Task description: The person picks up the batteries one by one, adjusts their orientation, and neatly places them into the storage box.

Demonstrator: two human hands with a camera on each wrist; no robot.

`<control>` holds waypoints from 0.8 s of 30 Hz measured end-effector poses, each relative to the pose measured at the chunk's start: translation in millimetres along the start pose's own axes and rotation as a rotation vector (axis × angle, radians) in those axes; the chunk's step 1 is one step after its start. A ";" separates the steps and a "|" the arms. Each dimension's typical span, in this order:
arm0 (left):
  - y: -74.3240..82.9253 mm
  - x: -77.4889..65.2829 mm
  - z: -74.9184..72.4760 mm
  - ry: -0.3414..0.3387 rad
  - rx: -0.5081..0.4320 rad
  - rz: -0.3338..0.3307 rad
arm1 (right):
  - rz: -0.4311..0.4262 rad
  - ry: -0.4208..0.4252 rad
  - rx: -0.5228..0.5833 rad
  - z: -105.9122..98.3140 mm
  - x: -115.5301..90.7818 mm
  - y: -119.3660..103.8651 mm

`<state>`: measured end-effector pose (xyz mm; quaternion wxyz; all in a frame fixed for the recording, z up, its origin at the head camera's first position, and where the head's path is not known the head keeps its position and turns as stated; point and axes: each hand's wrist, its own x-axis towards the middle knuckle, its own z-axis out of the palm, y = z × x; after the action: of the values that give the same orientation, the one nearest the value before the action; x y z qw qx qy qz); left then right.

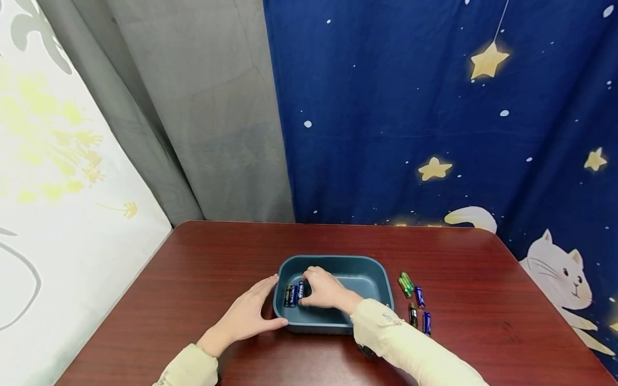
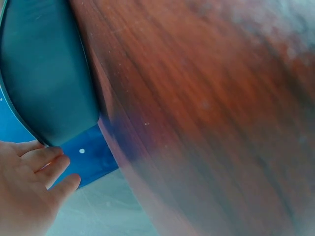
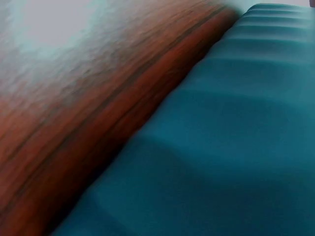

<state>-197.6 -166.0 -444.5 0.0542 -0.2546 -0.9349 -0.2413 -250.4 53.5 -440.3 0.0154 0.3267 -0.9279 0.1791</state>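
A blue-green rectangular tray sits on the table. My left hand rests against its left end, fingers at the far corner and thumb at the near one. The left wrist view shows the fingers along the tray's rim. My right hand reaches into the tray and pinches a blue battery between thumb and fingertips, at its two ends. Just left of it lie another blue battery and a dark battery, side by side. In the right wrist view only the tray's outer wall and tabletop show.
Right of the tray, several loose batteries lie on the brown table: green ones, blue ones and a dark one. A blue curtain and a grey curtain hang behind the table.
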 end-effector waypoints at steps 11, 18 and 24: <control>0.4 0.0 0.3 -0.007 -0.013 0.008 | 0.002 -0.044 -0.040 5.5 5.4 -0.9; -0.6 -0.7 0.1 0.002 -0.005 0.002 | 0.005 -0.043 -0.074 9.1 7.9 -2.1; 0.6 -0.8 -1.2 -0.006 -0.001 -0.002 | -0.002 -0.021 -0.057 5.2 6.9 -2.2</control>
<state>-196.6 -166.5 -443.3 0.0512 -0.2544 -0.9351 -0.2413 -254.0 45.9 -443.4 0.0150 0.3288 -0.9324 0.1493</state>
